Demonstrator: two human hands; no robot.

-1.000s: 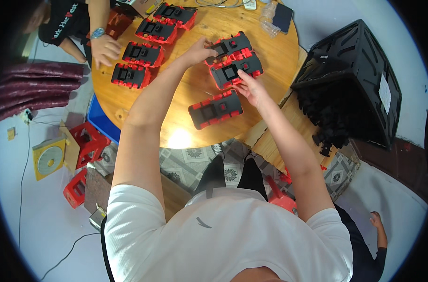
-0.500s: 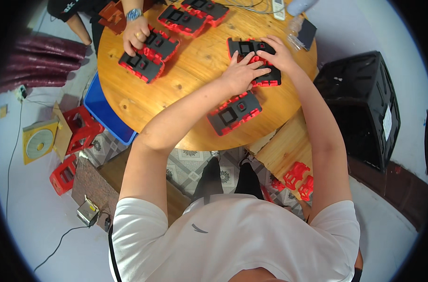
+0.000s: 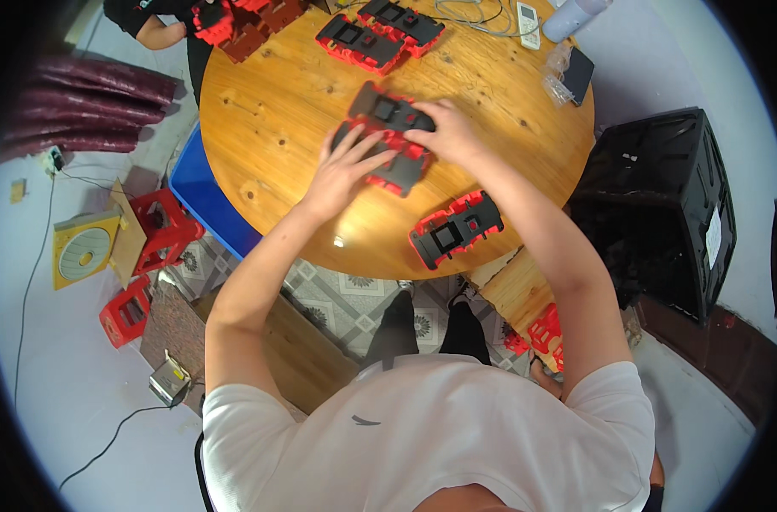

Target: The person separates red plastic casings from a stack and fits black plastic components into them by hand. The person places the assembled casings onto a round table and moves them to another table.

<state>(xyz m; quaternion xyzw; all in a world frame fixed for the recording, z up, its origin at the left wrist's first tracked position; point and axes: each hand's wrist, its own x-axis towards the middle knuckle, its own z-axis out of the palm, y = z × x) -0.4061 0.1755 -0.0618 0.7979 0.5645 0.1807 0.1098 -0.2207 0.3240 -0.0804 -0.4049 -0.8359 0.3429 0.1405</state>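
Note:
A joined pair of red-and-black plastic pieces (image 3: pixel 399 173), black flat faces up, is between my two hands over the middle of the round table; it is slightly blurred. My left hand (image 3: pixel 341 173) grips its near left side, with fingers spread across the top. On its right end my right hand (image 3: pixel 448 135) is closed, thumb on the black face. A single piece of the same kind (image 3: pixel 457 229) lies at the table's near edge, below my right forearm. Another joined pair (image 3: pixel 380 34) rests at the far side.
The round wooden table (image 3: pixel 269 162) also bears a remote control (image 3: pixel 528 26), cables, a dark flat object (image 3: pixel 579 77) and a bottle (image 3: pixel 575 17). At the far left are red parts (image 3: pixel 252 30) beside another person's arm (image 3: pixel 162 32). A blue bin (image 3: pixel 205 200) stands left, a black cabinet (image 3: pixel 653 205) right.
My hands have moved left with the joined pair, from the table's right side to its middle. The other person's hand has drawn back, and the pair under it is gone from its spot.

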